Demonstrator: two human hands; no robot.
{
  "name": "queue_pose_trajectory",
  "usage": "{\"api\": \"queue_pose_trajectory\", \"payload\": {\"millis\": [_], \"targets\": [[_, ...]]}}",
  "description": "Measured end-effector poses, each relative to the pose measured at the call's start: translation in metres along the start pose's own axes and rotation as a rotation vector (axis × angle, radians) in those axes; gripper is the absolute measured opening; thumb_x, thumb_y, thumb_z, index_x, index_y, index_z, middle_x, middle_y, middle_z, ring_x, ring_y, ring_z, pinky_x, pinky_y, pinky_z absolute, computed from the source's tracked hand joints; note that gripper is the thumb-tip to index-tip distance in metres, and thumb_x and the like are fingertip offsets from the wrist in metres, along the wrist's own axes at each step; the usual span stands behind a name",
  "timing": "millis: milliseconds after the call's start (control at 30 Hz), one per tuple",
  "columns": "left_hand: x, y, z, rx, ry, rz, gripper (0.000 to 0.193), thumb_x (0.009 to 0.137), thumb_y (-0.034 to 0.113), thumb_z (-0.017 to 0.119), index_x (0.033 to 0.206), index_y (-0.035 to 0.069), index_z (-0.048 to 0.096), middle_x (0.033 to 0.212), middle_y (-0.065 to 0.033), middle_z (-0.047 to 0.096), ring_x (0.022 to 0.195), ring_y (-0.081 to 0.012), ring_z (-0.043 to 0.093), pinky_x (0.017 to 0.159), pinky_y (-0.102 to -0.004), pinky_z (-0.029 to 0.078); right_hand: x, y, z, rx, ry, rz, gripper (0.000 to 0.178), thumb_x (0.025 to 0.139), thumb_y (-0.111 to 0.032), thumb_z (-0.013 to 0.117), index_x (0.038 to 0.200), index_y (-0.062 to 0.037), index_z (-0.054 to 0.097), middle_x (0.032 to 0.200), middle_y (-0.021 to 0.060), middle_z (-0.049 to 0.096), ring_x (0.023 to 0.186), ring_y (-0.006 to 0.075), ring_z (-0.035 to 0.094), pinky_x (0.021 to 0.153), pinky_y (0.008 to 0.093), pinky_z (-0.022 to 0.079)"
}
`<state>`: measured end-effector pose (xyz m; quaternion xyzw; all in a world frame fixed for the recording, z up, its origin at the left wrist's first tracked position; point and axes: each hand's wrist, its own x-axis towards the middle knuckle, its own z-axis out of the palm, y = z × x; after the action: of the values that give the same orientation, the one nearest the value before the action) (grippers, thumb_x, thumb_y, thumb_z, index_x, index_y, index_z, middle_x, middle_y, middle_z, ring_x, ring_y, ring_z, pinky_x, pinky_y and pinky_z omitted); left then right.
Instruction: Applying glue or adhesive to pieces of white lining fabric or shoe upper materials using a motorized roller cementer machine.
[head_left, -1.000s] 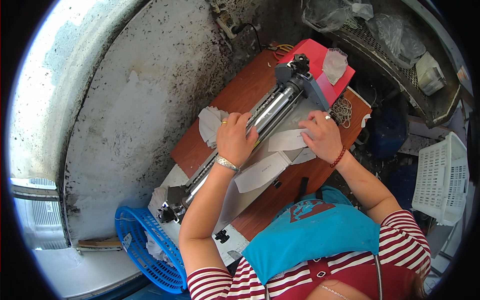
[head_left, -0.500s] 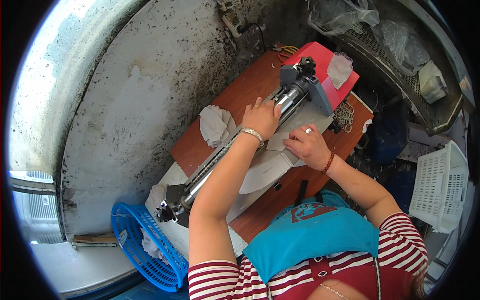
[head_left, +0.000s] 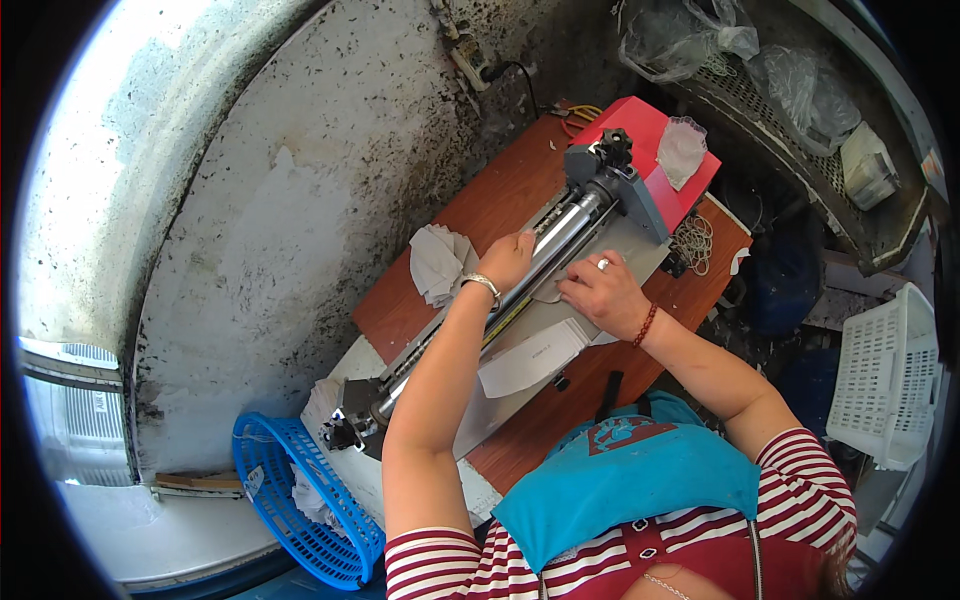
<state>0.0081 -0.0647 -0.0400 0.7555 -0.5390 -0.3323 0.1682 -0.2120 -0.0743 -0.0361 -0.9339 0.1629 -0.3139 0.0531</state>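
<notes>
A long shiny metal roller (head_left: 562, 240) runs diagonally across a grey machine with a red housing (head_left: 640, 122). My left hand (head_left: 508, 260) reaches past the roller to its far side, and its fingers are mostly hidden. On the near side my right hand (head_left: 604, 294) has its bent fingers on a pale flat piece (head_left: 547, 291), whose far edge is against the roller. A stack of white cut pieces (head_left: 535, 358) lies on the machine's metal plate just below that hand. Beyond the roller, a fanned pile of pale pieces (head_left: 440, 264) rests near my left wrist.
Black knobs (head_left: 614, 147) cap the roller's ends. The brown wooden table (head_left: 500, 205) bears the machine. A blue basket (head_left: 300, 505) with pale pieces stands at lower left, a white basket (head_left: 880, 375) at right. Coiled string (head_left: 692, 244) lies beside the housing. A stained wall (head_left: 300, 210) rises at left.
My left hand has drawn back from atop the roller toward its far side. My right hand has pushed the pale piece up to the roller. The whole view has shifted slightly.
</notes>
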Motion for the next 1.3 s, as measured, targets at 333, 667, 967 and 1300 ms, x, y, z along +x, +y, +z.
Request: {"api": "queue_pose_trajectory", "payload": {"millis": [333, 667, 967, 1300], "targets": [[0.011, -0.020, -0.005, -0.112, -0.006, 0.159, 0.038, 0.089, 0.025, 0.039, 0.087, -0.004, 0.063, 0.095, -0.0283, 0.063, 0.093, -0.0439, 0.058, 0.088, -0.0450, 0.043, -0.004, -0.002, -0.002, -0.032, 0.005, -0.014, 0.012, 0.077, -0.016, 0.065, 0.088, -0.0109, 0.064, 0.085, 0.0011, 0.056, 0.083, 0.0179, 0.055, 0.075, 0.0337, 0.041], [0.006, -0.013, -0.012, -0.172, -0.044, -0.010, 0.037, 0.088, 0.026, 0.050, 0.106, 0.000, 0.068, 0.102, -0.0169, 0.069, 0.095, -0.0253, 0.065, 0.088, -0.0334, 0.047, -0.012, -0.003, -0.004, -0.040, 0.019, -0.034, 0.012, 0.078, -0.014, 0.061, 0.089, -0.0101, 0.064, 0.084, 0.0015, 0.056, 0.079, 0.0175, 0.055, 0.073, 0.0333, 0.042], [0.009, -0.019, -0.017, -0.148, -0.016, 0.001, 0.034, 0.085, 0.023, 0.057, 0.108, -0.001, 0.068, 0.103, -0.0143, 0.070, 0.095, -0.0211, 0.065, 0.087, -0.0307, 0.048, 0.002, -0.002, -0.006, -0.008, 0.033, -0.026, 0.009, 0.078, -0.013, 0.062, 0.086, -0.0098, 0.065, 0.083, 0.0020, 0.056, 0.079, 0.0183, 0.055, 0.072, 0.0328, 0.042], [0.016, -0.038, -0.041, -0.421, 0.013, -0.183, 0.012, 0.081, 0.013, 0.067, 0.090, 0.006, 0.067, 0.081, -0.0011, 0.065, 0.069, -0.0081, 0.060, 0.063, -0.0248, 0.049, -0.015, -0.009, -0.017, 0.143, -0.020, 0.069, 0.016, 0.073, -0.010, 0.070, 0.089, -0.0097, 0.067, 0.088, 0.0046, 0.057, 0.084, 0.0232, 0.057, 0.076, 0.0369, 0.043]]}}
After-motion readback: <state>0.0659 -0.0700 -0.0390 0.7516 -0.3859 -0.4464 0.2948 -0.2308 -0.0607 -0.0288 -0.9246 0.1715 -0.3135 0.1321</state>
